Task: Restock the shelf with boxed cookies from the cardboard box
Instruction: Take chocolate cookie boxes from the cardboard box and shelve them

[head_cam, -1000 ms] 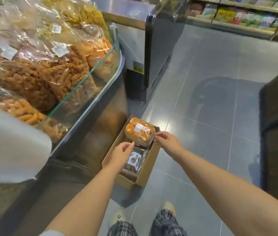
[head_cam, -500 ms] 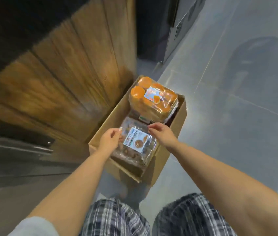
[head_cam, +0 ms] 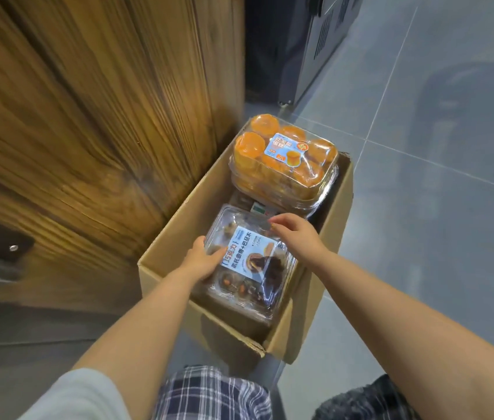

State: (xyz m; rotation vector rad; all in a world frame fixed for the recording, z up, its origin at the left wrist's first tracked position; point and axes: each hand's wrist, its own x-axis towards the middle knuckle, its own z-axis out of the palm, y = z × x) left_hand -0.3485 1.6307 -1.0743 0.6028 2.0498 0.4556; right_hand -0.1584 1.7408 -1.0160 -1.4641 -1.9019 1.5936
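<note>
An open cardboard box (head_cam: 176,225) stands on the floor against a wooden counter front. Its near half holds a clear plastic box of dark chocolate cookies (head_cam: 248,286) with a white and blue label. My left hand (head_cam: 202,262) grips that box's left edge, thumb on the lid. My right hand (head_cam: 295,234) curls over its far right corner. A stack of clear boxes of orange cookies (head_cam: 282,165) fills the far half and rises above the rim.
The wooden counter front (head_cam: 103,131) rises close on the left. A dark metal cabinet (head_cam: 309,47) stands beyond the box. Grey tiled floor (head_cam: 436,192) spreads to the right. My knees in checked shorts (head_cam: 212,392) are at the bottom.
The view dropped from the snack display down to the box. Both hands moved from above the box onto the chocolate cookie box and closed on its edges.
</note>
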